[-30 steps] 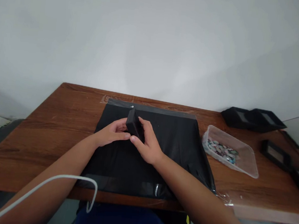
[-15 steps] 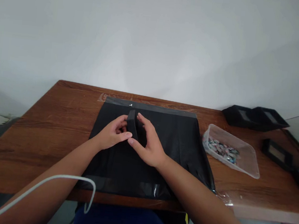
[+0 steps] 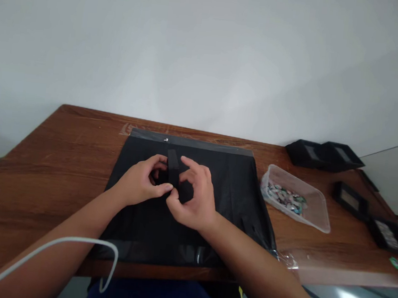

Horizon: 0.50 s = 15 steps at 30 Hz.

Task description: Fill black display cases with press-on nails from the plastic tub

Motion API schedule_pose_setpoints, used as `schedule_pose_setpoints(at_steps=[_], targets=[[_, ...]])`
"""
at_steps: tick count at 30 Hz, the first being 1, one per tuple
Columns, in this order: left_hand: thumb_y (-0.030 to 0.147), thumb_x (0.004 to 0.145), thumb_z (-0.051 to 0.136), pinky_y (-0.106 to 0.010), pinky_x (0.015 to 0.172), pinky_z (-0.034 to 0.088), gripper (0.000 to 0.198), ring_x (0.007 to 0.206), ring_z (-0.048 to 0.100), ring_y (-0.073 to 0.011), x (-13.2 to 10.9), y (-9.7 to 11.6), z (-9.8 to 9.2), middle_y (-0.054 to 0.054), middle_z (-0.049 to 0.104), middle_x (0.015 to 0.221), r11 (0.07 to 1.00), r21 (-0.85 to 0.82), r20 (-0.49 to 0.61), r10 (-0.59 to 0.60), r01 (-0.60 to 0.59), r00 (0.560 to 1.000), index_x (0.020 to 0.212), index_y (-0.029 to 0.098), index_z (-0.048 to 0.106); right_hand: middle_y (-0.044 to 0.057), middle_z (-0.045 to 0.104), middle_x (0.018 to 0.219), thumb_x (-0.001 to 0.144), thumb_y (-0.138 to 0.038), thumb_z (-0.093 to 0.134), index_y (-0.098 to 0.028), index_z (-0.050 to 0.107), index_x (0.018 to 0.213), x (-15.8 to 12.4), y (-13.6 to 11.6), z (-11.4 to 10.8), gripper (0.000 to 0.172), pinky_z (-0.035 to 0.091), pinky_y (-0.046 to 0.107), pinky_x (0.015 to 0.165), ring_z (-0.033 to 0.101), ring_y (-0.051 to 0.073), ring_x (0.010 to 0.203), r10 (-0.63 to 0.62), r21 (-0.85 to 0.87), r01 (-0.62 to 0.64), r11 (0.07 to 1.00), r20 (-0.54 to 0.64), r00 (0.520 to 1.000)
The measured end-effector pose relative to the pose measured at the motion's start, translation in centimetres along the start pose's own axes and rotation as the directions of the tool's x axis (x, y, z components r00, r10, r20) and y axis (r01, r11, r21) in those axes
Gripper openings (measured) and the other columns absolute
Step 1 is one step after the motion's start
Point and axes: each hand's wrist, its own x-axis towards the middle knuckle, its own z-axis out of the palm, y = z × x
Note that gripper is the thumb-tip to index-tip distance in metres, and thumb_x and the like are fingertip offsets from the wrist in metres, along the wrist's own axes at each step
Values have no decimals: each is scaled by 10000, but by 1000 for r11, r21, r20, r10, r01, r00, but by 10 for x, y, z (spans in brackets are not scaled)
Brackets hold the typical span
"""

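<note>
A small black box [image 3: 173, 167] stands on its narrow side between my two hands, above a black plastic sheet [image 3: 144, 228]. My left hand [image 3: 142, 181] grips it from the left, fingers curled behind and thumb at its near end. On the other side, my right hand [image 3: 197, 196] has its thumb at the near lower corner and its bent fingers around the right face. The box's broad faces are mostly turned away or covered by fingers, so its contents cannot be seen.
To the right sits a clear plastic tub [image 3: 315, 211] of small shiny coloured pieces. Black open trays [image 3: 340, 157] lie at the back right, with a black windowed box [image 3: 350, 200] and another box [image 3: 389, 235] nearer. A white cable [image 3: 79, 239] crosses my left forearm.
The right hand's fingers have bent further in around the box. The box remains between both hands. My view has shifted slightly, so the table appears further left.
</note>
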Motion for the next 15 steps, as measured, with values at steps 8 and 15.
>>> schedule_pose_setpoints(at_steps=[8, 15], targets=[[590, 787, 838, -450, 862, 574, 615, 938, 751, -327, 2, 9, 2, -58, 840, 1075, 995, 95, -43, 19, -14, 999, 1287, 249, 725, -40, 811, 778, 792, -260, 669, -291, 674, 1492, 7, -6, -7, 701, 537, 558, 1017, 790, 243, 703, 60, -144, -49, 988, 72, 996], [644, 791, 808, -428, 836, 559, 679, 890, 716, -301, 5, -7, 1, -62, 823, 1072, 998, 18, -46, 54, -53, 997, 1324, 233, 717, -32, 800, 804, 796, -257, 657, -249, 666, 1473, 10, 1, -9, 677, 523, 554, 1039, 785, 242, 744, -3, -70, 9, 997, 92, 996]])
